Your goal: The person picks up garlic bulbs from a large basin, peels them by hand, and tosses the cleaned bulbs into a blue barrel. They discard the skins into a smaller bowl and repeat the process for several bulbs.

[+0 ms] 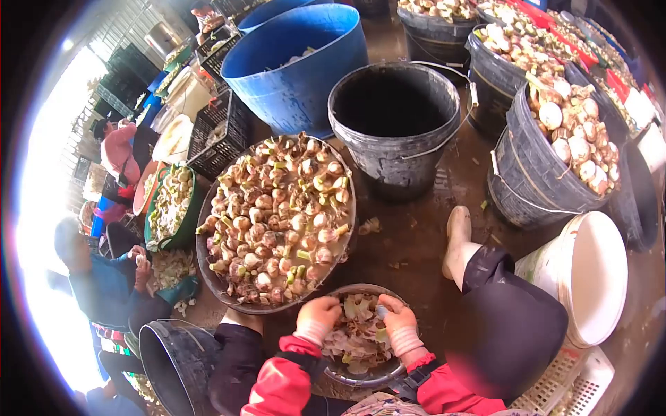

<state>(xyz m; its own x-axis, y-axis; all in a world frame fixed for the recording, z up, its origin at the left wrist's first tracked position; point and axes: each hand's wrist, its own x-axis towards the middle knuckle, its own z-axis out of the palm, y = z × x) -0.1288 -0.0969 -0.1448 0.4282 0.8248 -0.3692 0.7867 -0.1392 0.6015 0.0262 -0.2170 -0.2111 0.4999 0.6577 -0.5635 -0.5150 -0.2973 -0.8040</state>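
Observation:
My left hand point(319, 316) is over the left side of a basin point(334, 375), its fingers curled and partly hidden against pale brown peelings point(357, 331). Opposite it, my right hand point(399, 320) is closed above the same peelings, with a small grey-blue bit showing at its fingertips. What either hand grips is too small to make out. Just beyond the left hand stands a wide tub point(202, 255) heaped with garlic bulbs point(270, 218), some with short green stems and wet in murky water.
A black bucket point(392, 159) and a blue tub point(291, 90) stand ahead. Bulb-filled buckets point(531, 173) line the right, near a tipped white bucket point(596, 277) and a white crate point(590, 381). Another black bucket point(163, 360) is at left. People point(104, 277) sit working at left.

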